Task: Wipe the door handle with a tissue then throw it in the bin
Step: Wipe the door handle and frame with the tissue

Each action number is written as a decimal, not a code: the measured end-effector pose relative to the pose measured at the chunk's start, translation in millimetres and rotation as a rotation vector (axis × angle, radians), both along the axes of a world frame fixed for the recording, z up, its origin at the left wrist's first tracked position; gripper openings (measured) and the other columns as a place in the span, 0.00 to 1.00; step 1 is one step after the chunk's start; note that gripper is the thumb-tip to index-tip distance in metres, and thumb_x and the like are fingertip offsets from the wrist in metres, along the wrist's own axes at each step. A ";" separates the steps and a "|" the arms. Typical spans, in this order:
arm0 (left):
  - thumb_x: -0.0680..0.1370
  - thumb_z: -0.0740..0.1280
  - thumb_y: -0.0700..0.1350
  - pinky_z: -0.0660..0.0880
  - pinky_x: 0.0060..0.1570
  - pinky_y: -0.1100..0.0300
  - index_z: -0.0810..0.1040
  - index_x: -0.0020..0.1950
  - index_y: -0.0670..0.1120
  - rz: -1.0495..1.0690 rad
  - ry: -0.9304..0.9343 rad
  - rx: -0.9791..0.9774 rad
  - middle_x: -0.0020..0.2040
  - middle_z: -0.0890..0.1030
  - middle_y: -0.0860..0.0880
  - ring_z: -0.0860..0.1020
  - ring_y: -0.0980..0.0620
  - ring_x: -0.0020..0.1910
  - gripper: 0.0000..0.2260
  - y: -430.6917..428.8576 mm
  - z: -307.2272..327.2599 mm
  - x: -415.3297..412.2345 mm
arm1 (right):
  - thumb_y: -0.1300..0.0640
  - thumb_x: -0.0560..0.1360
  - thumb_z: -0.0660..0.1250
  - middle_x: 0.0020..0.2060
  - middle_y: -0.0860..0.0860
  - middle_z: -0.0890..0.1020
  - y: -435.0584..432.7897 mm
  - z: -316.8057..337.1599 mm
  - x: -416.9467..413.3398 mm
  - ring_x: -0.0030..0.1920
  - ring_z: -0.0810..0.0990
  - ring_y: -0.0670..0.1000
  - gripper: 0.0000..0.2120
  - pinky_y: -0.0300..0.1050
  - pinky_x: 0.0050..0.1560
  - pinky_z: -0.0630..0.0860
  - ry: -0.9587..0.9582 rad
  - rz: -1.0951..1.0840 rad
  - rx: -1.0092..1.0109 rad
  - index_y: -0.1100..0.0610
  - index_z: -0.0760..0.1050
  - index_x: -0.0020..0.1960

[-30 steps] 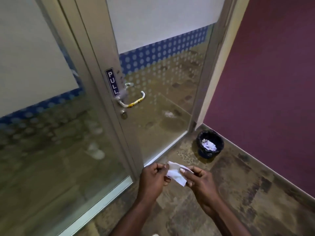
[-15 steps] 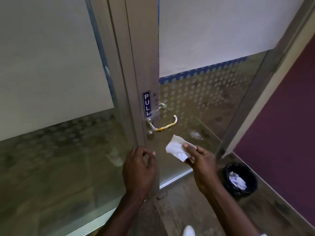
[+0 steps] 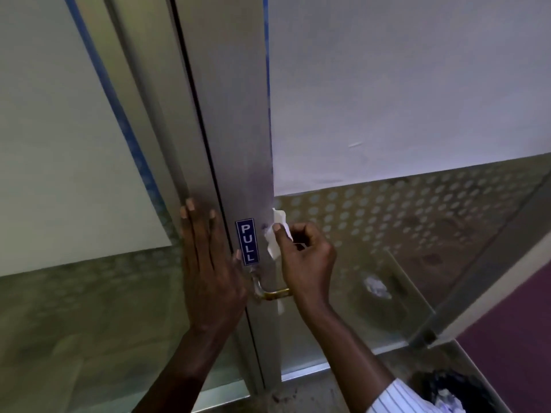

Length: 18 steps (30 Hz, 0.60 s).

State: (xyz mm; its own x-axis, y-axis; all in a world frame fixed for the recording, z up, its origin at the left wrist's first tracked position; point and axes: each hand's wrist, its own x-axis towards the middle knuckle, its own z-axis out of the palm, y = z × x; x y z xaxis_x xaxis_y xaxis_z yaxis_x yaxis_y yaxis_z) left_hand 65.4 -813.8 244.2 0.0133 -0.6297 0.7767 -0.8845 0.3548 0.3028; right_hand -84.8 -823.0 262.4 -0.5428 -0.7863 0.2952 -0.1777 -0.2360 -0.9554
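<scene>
A metal lever door handle (image 3: 269,292) sticks out of the aluminium door frame below a blue "PULL" sticker (image 3: 247,242). My right hand (image 3: 304,260) is closed on a white tissue (image 3: 275,234) and presses it against the frame just above the handle; the wrist hides the handle's outer end. My left hand (image 3: 207,269) lies flat with fingers spread on the frame left of the sticker. A black bin (image 3: 444,390) holding crumpled white paper stands on the floor at the bottom right, partly behind my sleeve.
The glass door (image 3: 402,114) has a frosted upper band and a dotted lower band. A fixed glass panel (image 3: 59,144) is on the left. A purple wall (image 3: 512,338) closes the right side next to the bin.
I have stepped closer to the door. My left hand rose and flattened on the frame. My right hand carried the tissue up to the frame above the handle.
</scene>
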 end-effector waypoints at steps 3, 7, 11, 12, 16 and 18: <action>0.85 0.67 0.41 0.48 0.93 0.48 0.56 0.90 0.36 0.014 -0.027 0.012 0.93 0.40 0.46 0.43 0.43 0.94 0.35 -13.4 -9.7 4.0 | 0.51 0.76 0.78 0.41 0.48 0.84 -13.2 -1.5 4.4 0.39 0.84 0.47 0.08 0.55 0.41 0.83 0.137 0.009 -0.053 0.54 0.83 0.43; 0.86 0.65 0.42 0.46 0.93 0.49 0.49 0.92 0.43 0.039 -0.063 -0.011 0.93 0.40 0.44 0.42 0.43 0.94 0.38 -22.9 -22.0 5.5 | 0.57 0.76 0.79 0.44 0.50 0.84 -21.2 -1.9 11.4 0.40 0.85 0.48 0.05 0.54 0.40 0.84 0.233 0.053 -0.159 0.57 0.85 0.46; 0.85 0.66 0.42 0.45 0.93 0.48 0.42 0.93 0.46 0.033 -0.094 -0.058 0.93 0.39 0.44 0.41 0.43 0.93 0.43 -34.0 -29.4 10.8 | 0.60 0.77 0.79 0.44 0.50 0.86 -25.8 4.5 15.1 0.41 0.85 0.50 0.06 0.55 0.40 0.83 0.240 -0.005 -0.218 0.58 0.83 0.50; 0.85 0.66 0.43 0.44 0.93 0.49 0.42 0.93 0.46 0.028 -0.099 -0.070 0.93 0.39 0.43 0.41 0.43 0.93 0.44 -36.6 -30.9 12.3 | 0.61 0.77 0.79 0.44 0.50 0.86 -25.8 7.3 15.8 0.42 0.85 0.50 0.06 0.54 0.40 0.83 0.232 -0.016 -0.239 0.59 0.83 0.51; 0.85 0.66 0.44 0.40 0.92 0.50 0.41 0.93 0.46 0.008 -0.138 -0.083 0.93 0.39 0.43 0.39 0.44 0.93 0.44 -45.2 -38.8 20.0 | 0.76 0.74 0.72 0.48 0.52 0.84 -30.2 15.4 17.6 0.50 0.84 0.48 0.13 0.49 0.45 0.83 0.346 -0.052 -0.354 0.60 0.85 0.50; 0.85 0.65 0.45 0.39 0.92 0.50 0.40 0.93 0.45 -0.010 -0.155 -0.081 0.93 0.38 0.42 0.39 0.44 0.93 0.43 -48.8 -43.5 23.4 | 0.80 0.70 0.70 0.48 0.51 0.84 -31.8 13.9 19.4 0.50 0.85 0.48 0.18 0.48 0.45 0.83 0.388 -0.094 -0.366 0.60 0.86 0.49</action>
